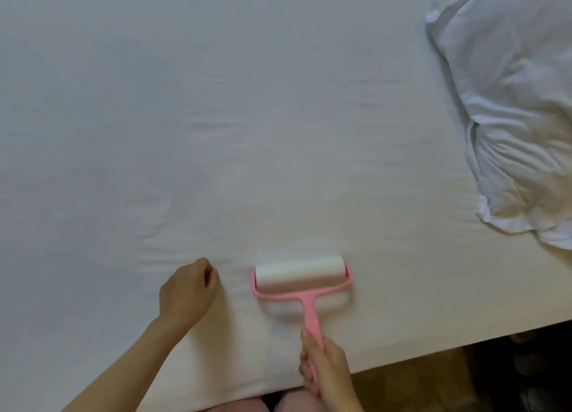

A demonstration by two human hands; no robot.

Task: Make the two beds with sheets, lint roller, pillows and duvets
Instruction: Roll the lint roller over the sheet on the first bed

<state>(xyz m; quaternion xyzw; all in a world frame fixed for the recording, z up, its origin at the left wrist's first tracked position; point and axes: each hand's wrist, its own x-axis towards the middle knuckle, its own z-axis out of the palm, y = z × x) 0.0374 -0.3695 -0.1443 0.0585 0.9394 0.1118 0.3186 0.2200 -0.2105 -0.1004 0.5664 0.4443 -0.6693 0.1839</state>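
Right hand (325,373), low in the view, is wrapped around the pink handle of the lint roller (305,298), thumb lying along the top of the handle.

White sheet (216,117) fills almost the whole view, spread flat over the bed, with shallow wrinkles near the middle and more around the left hand. Its near edge runs diagonally up to the right, above a brown floor (433,384).

One white pillow (520,117), creased and slightly crumpled, lies on the sheet at the far right, well apart from the roller.

On the roller, the white roll rests on the sheet near the bed's near edge, and the handle points back toward the person.

Left hand (188,291) rests on the sheet just left of the roll, fingers curled under; whether they pinch fabric cannot be told.
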